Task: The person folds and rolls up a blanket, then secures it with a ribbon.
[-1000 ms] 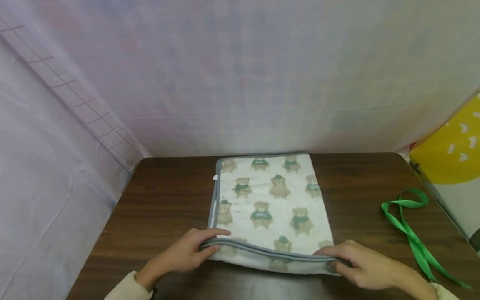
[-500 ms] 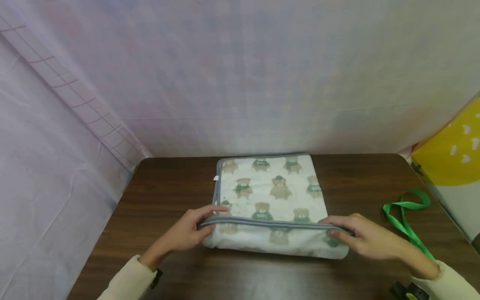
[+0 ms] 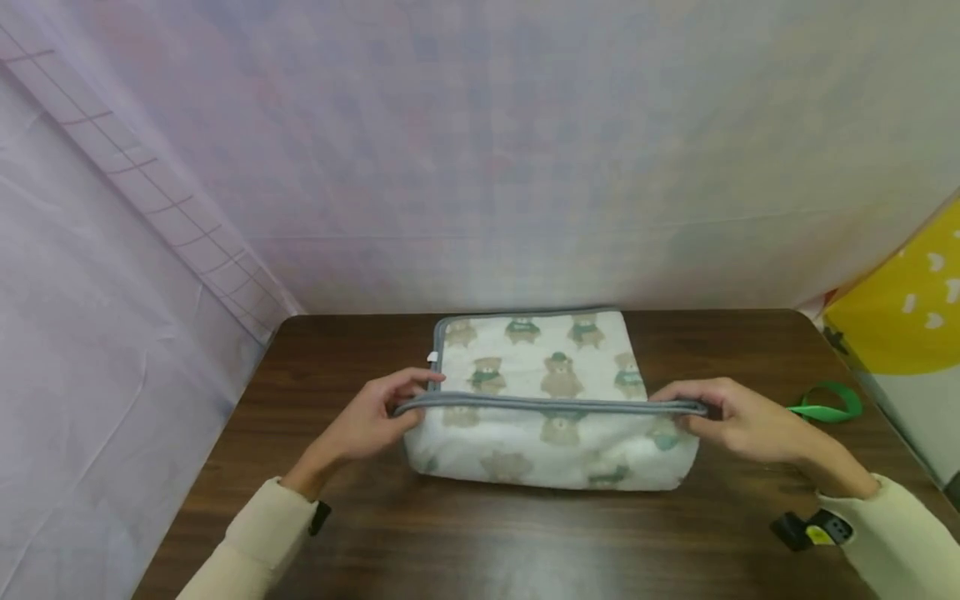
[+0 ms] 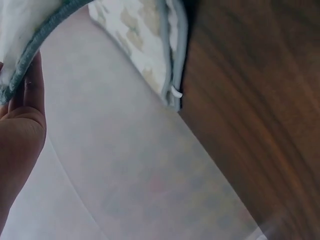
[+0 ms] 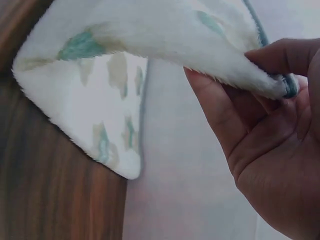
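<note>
— Looking down from my head, what could spoil this?
— The bear-print blanket, in front of me on the brown table, could go crooked. Its grey edge is lifted with only the two ends held, so I'd expect the middle to sag if I slackened, or the line to skew if one hand led.
— And your hands?
— Put the blanket at the clock's centre: my left hand is at nine, thumb on the near side, fingers beyond, pinching the edge. My right hand, at three, pinches the other end likewise. Farther out at three lies a green ribbon, apart from the cloth.
— From the left wrist?
— The lower layer lies towards twelve, its two grey borders meeting near a white tag. Those layers might slide apart if I dragged them. My hand is at nine, fingers behind the edge; the thumb is mostly hidden, so I can't tell from here how firm the pinch is.
— And the right?
— The flap arches from ten o'clock to my hand at three. Such soft pile may slip if held lightly; my bent fingers and thumb pinch it near its edge.
</note>
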{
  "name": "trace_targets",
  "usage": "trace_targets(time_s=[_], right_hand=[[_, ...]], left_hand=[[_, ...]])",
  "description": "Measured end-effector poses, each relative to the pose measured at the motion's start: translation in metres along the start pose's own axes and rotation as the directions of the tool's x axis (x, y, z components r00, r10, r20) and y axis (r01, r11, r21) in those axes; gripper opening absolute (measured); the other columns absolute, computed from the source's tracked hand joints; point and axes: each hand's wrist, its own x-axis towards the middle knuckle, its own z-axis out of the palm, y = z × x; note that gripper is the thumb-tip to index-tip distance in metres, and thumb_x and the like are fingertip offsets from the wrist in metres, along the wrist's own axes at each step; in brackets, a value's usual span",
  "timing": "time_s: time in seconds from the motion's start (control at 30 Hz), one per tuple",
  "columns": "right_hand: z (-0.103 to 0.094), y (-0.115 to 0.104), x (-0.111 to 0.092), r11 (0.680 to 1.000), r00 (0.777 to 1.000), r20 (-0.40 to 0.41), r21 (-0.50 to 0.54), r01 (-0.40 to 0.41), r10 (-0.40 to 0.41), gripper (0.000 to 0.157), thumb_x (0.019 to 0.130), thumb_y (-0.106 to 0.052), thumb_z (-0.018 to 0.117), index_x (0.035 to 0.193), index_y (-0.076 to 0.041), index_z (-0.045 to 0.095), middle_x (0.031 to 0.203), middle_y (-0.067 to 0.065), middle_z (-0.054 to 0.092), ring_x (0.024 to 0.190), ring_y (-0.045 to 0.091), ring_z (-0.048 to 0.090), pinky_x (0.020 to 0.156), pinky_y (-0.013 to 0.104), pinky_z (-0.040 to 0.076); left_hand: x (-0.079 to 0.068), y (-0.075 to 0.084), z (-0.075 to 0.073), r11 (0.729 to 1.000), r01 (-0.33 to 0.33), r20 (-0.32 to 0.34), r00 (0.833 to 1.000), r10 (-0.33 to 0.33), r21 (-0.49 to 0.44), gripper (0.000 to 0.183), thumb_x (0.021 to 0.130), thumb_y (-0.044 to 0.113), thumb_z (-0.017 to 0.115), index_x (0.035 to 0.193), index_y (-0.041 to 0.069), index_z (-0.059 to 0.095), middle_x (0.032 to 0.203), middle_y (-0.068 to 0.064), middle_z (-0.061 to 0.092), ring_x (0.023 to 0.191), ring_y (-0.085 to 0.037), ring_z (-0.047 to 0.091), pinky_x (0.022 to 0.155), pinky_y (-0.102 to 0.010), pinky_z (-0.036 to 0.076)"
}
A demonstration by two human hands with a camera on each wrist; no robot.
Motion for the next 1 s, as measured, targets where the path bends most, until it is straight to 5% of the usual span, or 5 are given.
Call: trace_targets(time_s=[0.07,0.57,0.87,1.0], right_hand=[[-0.004,0.001,0.005,1.000,0.999,-0.044,-0.027,-0.006,0.005,0.038,0.093,0.011,0.056,0.123,-0.012,0.064,0.105,-0.002,0.069,0.078,0.007,0.058,0.064,0.024,0.048],[-0.032,0.004,0.041,0.973,0.942,-0.292,-0.109,-0.204,0.165,0.024,0.098,-0.004,0.058,0.119,-0.011,0.067,0.105,0.008,0.069,0.058,0.009,0.047,0.049,0.027,0.041],[-0.040,0.011,0.066,0.927,0.835,-0.471,-0.088,-0.365,0.284,0.022,0.098,-0.013,0.061,0.119,-0.010,0.067,0.103,0.011,0.068,0.061,0.011,0.051,0.049,0.028,0.043],[-0.042,0.017,0.076,0.913,0.769,-0.562,-0.061,-0.404,0.303,0.024,0.097,-0.022,0.065,0.116,-0.008,0.068,0.109,0.012,0.071,0.081,0.000,0.060,0.062,0.020,0.047]], left_hand=[[0.006,0.001,-0.004,1.000,0.016,-0.015,1.000,-0.016,-0.004,0.042,0.096,-0.001,0.057,0.136,0.012,0.057,0.103,-0.010,0.071,0.051,-0.008,0.042,0.044,-0.023,0.035],[0.056,0.004,-0.019,0.995,0.096,-0.251,0.964,-0.091,0.009,0.037,0.097,0.006,0.060,0.133,0.016,0.058,0.098,-0.009,0.071,0.051,-0.012,0.039,0.047,-0.026,0.032],[0.080,0.002,-0.026,0.992,0.127,-0.333,0.935,-0.124,-0.014,0.036,0.097,0.011,0.062,0.133,0.016,0.058,0.107,-0.010,0.071,0.061,-0.013,0.048,0.052,-0.025,0.036],[0.089,-0.001,-0.028,0.991,0.128,-0.381,0.916,-0.129,-0.029,0.036,0.098,0.013,0.061,0.133,0.019,0.056,0.106,-0.007,0.071,0.057,-0.015,0.042,0.050,-0.027,0.034]])
